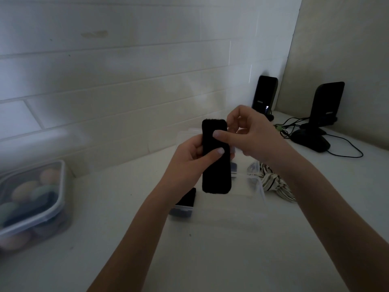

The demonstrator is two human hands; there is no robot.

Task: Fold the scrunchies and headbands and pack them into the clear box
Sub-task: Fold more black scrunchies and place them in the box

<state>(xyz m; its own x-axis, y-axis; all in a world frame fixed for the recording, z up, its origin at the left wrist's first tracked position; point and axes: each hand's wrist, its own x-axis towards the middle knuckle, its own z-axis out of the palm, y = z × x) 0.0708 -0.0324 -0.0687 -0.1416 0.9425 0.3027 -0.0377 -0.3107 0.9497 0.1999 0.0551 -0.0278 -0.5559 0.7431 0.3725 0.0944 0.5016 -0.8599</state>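
Head view | my left grip [190,159] pinching black headband [215,157] mid-length, long axis upright | right grip [250,133] pinching its upper edge | clear box [255,186] directly beneath, nearer right.

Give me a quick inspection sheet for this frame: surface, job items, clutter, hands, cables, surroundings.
Surface: white counter, dimly lit.
Job's things: black headband folded flat and held upright above the clear box; dark folded pieces already in the box; striped scrunchie lying at the box's right edge.
Clutter: lidded container of rounded pastel items at left.
Grippers: left hand grips the headband at mid-height; right hand pinches its upper right edge.
Cables: black cables trail across the counter from two black speakers, far right.
Surroundings: white tiled wall behind; beige panel at right.
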